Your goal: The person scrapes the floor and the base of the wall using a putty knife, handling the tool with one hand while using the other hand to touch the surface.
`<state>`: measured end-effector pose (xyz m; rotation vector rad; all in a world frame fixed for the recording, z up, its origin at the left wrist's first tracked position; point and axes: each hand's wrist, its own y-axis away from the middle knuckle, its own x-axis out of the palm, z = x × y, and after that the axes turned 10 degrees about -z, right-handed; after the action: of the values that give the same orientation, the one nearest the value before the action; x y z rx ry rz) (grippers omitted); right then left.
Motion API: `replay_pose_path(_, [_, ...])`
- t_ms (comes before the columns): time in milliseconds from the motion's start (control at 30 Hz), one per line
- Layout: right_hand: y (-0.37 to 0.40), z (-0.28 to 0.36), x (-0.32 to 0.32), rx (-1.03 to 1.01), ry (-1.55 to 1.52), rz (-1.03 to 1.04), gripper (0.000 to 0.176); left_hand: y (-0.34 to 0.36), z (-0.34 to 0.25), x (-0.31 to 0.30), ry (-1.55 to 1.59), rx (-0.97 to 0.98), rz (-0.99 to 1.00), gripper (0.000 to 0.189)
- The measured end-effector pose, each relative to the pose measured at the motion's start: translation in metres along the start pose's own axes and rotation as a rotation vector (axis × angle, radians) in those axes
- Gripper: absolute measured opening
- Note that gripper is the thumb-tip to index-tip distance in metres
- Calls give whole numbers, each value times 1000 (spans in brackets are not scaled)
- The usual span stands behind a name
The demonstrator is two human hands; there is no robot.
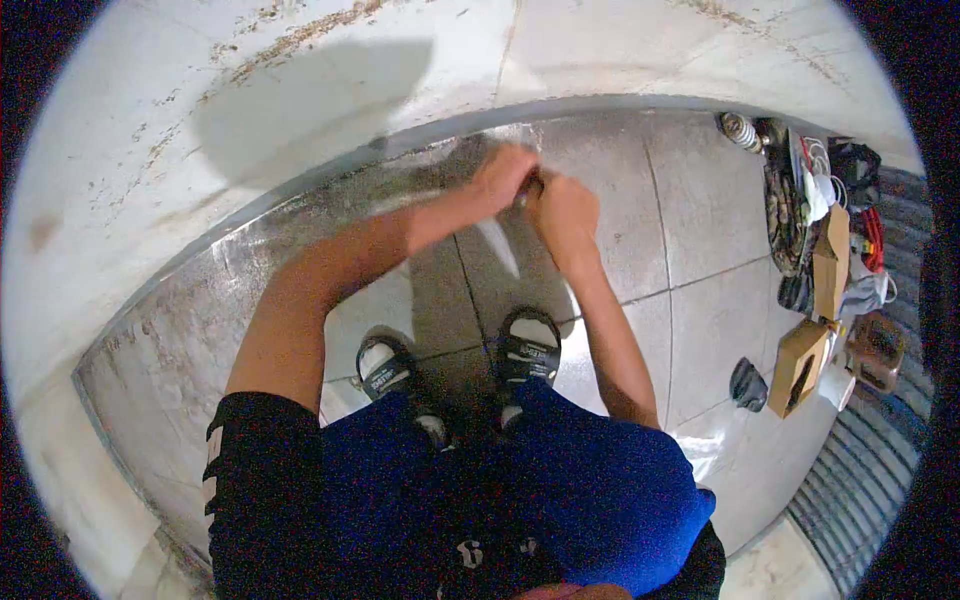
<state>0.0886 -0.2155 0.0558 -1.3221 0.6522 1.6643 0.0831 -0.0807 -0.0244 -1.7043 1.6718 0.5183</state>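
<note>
Out in front of me, over the tiled floor, my left hand (pixel 508 177) and my right hand (pixel 566 215) come together, both with fingers curled. Between them shows a small dark object (pixel 533 187), mostly covered by the fingers; I cannot tell its kind. Just below the left hand, a pale, pointed, blurred strip (pixel 499 248) slants down toward my feet.
I squat on grey tiles (pixel 610 240) in black sandals (pixel 530 345). A stained white wall (pixel 480 50) rises ahead. Along the right lie cardboard boxes (pixel 800 368), a coil spring (pixel 740 130), a dark crumpled item (pixel 748 385) and cables, before a ribbed shutter (pixel 855 500).
</note>
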Motion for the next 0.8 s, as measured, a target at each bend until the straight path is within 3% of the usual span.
replay_pose_path(33, [14,2,0,-1,18,10,19,10,-3,1,-12,-2,67,24])
replay_pose_path(167, [7,9,18,19,43,1,20,11,10,6,58,178,-260,23])
replay_pose_path(267, [5,7,9,41,-10,-22,20,-5,12,-6,-112,59,-96,11])
replay_pose_path(300, [4,6,6,50,-33,-28,21,-1,8,-5,-67,117,-87,10])
replay_pose_path(400, [33,0,-9,96,-2,66,22,32,-13,23,34,156,-316,21])
replay_pose_path(433, [29,1,-9,100,-3,63,22,28,-22,17,-28,27,-64,18])
replay_pose_path(533, [15,-2,-10,107,11,40,22,2,9,27,38,87,-168,18])
replay_pose_path(567, [1,-4,-5,86,20,23,22,-8,18,28,-133,68,-191,17])
replay_pose_path(667, [-3,-7,-8,64,30,21,20,-10,-11,6,-86,-82,-100,12])
replay_pose_path(700, [8,-6,-14,82,35,56,20,4,-14,13,-13,-8,-237,11])
replay_pose_path(800, [9,-2,-13,70,44,85,19,23,-20,23,90,-122,-271,23])
